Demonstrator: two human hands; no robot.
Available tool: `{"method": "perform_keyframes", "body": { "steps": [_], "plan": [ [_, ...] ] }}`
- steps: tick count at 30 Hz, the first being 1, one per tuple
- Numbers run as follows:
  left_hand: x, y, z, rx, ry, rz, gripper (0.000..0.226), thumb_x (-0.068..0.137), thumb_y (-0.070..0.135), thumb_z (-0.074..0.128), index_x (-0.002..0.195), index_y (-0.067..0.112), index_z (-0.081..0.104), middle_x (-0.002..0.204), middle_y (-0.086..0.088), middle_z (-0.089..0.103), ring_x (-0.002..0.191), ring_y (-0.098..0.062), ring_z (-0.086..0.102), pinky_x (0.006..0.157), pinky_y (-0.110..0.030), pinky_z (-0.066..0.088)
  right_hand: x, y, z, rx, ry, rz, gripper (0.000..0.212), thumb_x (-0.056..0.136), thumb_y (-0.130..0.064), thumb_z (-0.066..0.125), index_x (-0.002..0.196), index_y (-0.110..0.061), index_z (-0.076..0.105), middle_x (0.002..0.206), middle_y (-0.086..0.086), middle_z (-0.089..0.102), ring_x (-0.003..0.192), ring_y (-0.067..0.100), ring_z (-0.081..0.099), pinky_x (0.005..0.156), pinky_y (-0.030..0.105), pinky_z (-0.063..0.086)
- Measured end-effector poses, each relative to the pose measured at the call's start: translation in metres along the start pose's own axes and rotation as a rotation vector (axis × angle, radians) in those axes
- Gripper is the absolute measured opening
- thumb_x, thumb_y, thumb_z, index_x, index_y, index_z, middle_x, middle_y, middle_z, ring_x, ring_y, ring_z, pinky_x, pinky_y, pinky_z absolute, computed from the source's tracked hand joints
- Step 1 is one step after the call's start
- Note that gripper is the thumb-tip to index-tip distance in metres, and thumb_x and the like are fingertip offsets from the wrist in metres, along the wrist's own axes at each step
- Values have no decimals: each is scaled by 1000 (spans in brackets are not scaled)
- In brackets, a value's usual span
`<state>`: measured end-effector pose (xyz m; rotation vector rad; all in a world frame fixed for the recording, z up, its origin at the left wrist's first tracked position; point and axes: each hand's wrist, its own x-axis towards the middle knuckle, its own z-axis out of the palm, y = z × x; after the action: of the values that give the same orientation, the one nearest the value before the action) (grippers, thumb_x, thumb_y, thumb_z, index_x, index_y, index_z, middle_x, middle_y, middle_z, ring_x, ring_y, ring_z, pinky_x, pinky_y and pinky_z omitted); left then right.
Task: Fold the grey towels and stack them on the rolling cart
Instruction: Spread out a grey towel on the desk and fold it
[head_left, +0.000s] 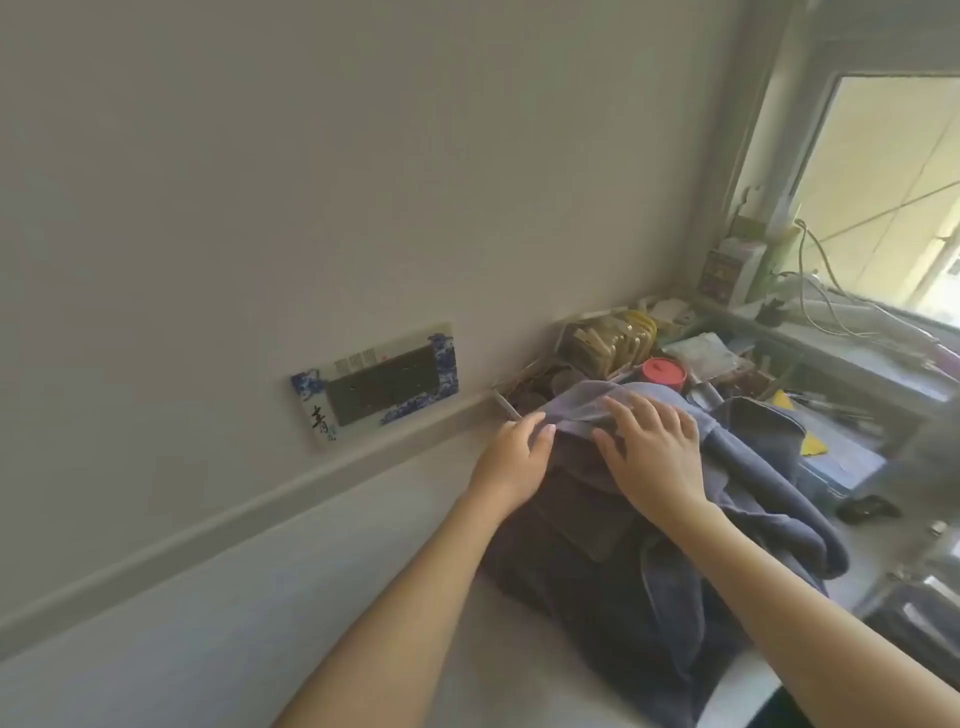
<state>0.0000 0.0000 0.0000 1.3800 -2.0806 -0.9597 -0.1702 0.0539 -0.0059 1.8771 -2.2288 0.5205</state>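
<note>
At the left of the frame a pale, smooth wall (208, 182) fills most of the view, with a rectangular switch panel (376, 384) edged in blue-and-white patterned trim just left of centre. Below it a white surface (291, 587) runs toward the lower left.

The left hand (514, 457), at centre, pinches the raised fold of a grey towel (587, 410) between thumb and curled fingers. Just beside it, the right hand (652, 457) lies flat on the same towel, fingers spread and straight, pressing the cloth down. That towel sits on top of a heap of grey towels (623, 571), soft, thick and rumpled, darker in the folds, which spreads from centre down to the lower right. No rolling cart can be made out.

The step in hand looks like smoothing and squaring a fold. To do it well, I judge the flat hand should hold the lower layer steady while the pinching hand draws the edge taut and lines it up with the edge beneath, since terry cloth drags and bunches easily.

Behind the towels, right of centre, stands a red round lid (664, 372) and a clear bag (608, 343) of brownish packets. At the far right a cluttered window sill (831, 338) carries tangled cables under a bright window (893, 192).
</note>
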Motion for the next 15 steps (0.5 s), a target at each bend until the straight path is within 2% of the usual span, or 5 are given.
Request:
{"method": "perform_keyframes", "body": {
  "steps": [3,6,8,12,15],
  "plan": [
    [14,7,19,-180,-32,-124,48,100,42,37,142,20,41,143,-5,45,130,-19,44,105,-29,34,1,19,10,-16,-15,-1,58,86,-57,25,122,-28,59,125,3,58,116,29,48,98,41,26],
    [24,13,33,-321,-68,-179,47,98,40,46,138,17,47,137,-2,51,128,-19,45,99,-25,34,4,28,14,28,71,-20,43,84,-51,34,94,-27,68,98,-1,62,95,28,51,85,39,26],
    [28,13,40,-428,-31,-229,41,95,38,53,126,12,58,125,-4,60,120,-20,53,97,-25,40,7,29,13,105,150,-13,35,82,-48,42,80,-24,68,85,-1,62,85,29,51,79,37,26],
    [27,7,38,-695,67,-318,33,85,37,67,99,8,68,104,-12,70,104,-27,63,98,-44,49,10,21,11,263,240,13,31,80,-46,51,75,-22,70,77,-4,63,82,27,53,80,32,23],
    [17,5,17,-755,130,-296,19,91,30,62,90,11,64,100,-15,69,96,-28,64,92,-43,49,12,-2,2,345,281,-43,27,83,-41,54,77,-21,71,78,-4,64,81,23,52,79,26,20]
  ]
}}
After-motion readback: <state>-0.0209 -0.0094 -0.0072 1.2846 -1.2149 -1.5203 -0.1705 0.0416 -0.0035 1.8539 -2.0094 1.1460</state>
